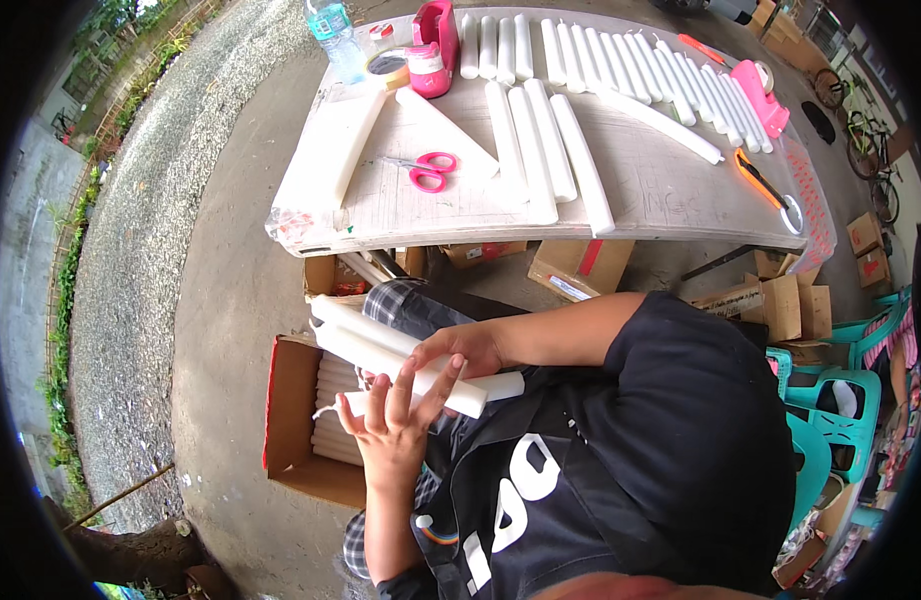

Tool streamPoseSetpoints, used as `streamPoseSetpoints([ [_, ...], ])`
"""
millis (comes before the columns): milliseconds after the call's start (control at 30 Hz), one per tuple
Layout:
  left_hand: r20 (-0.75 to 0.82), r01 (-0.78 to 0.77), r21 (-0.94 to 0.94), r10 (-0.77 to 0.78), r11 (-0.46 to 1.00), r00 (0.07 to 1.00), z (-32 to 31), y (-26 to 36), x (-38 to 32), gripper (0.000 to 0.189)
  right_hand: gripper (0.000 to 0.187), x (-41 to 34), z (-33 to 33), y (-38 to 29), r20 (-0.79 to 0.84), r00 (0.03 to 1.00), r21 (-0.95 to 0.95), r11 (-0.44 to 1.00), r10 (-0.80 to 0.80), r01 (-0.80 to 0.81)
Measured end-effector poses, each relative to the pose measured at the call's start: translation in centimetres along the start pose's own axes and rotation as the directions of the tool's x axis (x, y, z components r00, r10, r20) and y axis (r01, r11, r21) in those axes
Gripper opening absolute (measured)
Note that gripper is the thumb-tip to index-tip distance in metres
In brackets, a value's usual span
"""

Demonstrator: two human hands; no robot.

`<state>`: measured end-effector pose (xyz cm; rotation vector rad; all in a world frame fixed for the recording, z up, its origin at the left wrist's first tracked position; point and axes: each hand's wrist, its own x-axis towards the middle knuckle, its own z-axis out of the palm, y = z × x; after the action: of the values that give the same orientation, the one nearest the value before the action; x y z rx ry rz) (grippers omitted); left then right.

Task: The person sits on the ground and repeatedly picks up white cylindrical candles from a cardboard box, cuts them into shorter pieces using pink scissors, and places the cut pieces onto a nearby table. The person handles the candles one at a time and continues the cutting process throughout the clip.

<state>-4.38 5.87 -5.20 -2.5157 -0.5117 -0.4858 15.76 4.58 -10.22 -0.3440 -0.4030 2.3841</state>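
Between my two hands lies a loose bundle of white candles (389, 356), their wicks pointing left. My right hand (464, 349) wraps around the upper candles near their middle. From below, my left hand (397, 405) grips the bundle with its fingers spread over it. A lower candle (353, 403) passes behind those fingers, its wick sticking out to the left. My palms and thumbs are mostly hidden. Under the bundle stands an open cardboard box (292, 420) holding several more candles (337, 442) in a stack.
The table (640, 191) bears rows of candles (595, 60), pink scissors (430, 171), a pink tape dispenser (436, 45), a second dispenser (760, 94), an orange utility knife (758, 178) and a water bottle (333, 37). Cardboard boxes (580, 266) sit beneath. Green plastic chairs (835, 420) stand right.
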Motion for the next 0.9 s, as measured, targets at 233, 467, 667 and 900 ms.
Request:
streamPoseSetpoints([
  [233,-0.053,0.079,-0.242,-0.094,0.967,0.994,0.4,0.5,-2.2,0.058,0.064,-2.1,1.1,-3.0,-0.105,0.916,-0.099,0.921,-0.386,0.377],
  [467,0.242,0.512,-0.156,-0.470,0.845,0.849,1.9,-1.1,-8.2,0.062,0.052,-14.7,3.9,-13.5,-0.316,0.437,-0.618,0.532,-0.842,0.579],
  [667,0.413,0.682,-0.138,-0.585,0.718,0.699,2.3,-0.8,-10.6,0.071,0.030,-25.3,0.3,-29.0,-0.466,-0.001,-0.857,0.452,-0.885,-0.247],
  [900,0.421,0.683,-0.159,-0.577,0.712,0.700,3.1,-1.1,-9.9,0.072,0.039,-27.0,-9.0,-36.2,-0.551,-0.232,-0.689,0.594,-0.802,-0.416],
])
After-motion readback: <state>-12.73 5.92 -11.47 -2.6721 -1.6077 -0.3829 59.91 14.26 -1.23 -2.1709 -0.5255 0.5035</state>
